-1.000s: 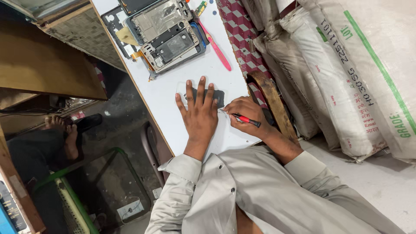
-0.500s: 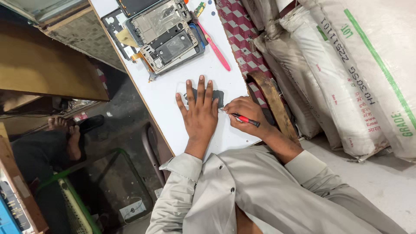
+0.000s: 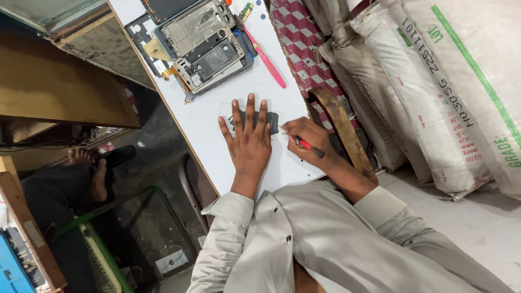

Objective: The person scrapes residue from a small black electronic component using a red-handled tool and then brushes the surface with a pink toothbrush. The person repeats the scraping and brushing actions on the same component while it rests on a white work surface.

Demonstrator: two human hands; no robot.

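Hands over white table [image 3: 217,125], head view looking down. Left hand [image 3: 249,142] lies flat, palm down, fingers spread and straight, pressing on a small dark part [image 3: 270,121]; the part shows between and past the fingertips, at 12 o'clock from the palm. Nothing is clamped in this hand; it only rests on the part. A thin clear sheet outline shows around the part, touching the table; edges faint, cannot tell its full extent.

Right hand [image 3: 305,138] sits just beside the left, at 3 o'clock from it, fingers curled tight around a red-handled tool [image 3: 308,145]. Tool tip points toward the dark part's right edge; whether tip touches the part cannot be told. Tool handle's dark end sticks out at 4 o'clock from the fist.

At 11 o'clock from the hands, well apart: stack of opened phones [image 3: 203,43], frames and boards exposed, overlapping each other on the table. Pink pry stick [image 3: 267,62] lies just beside the stack's right edge, slanted from 11 to 5 o'clock.

Right of table: red-white checked cloth [image 3: 296,43], then white woven sacks [image 3: 434,92] with a green stripe, leaning together. Curved brown strap [image 3: 341,127] lies at table's edge near the right wrist.

Person wears a light grey shirt [image 3: 325,244], both cuffs visible. At 9 o'clock, below table level: another person's bare foot [image 3: 97,179] on a dark floor.
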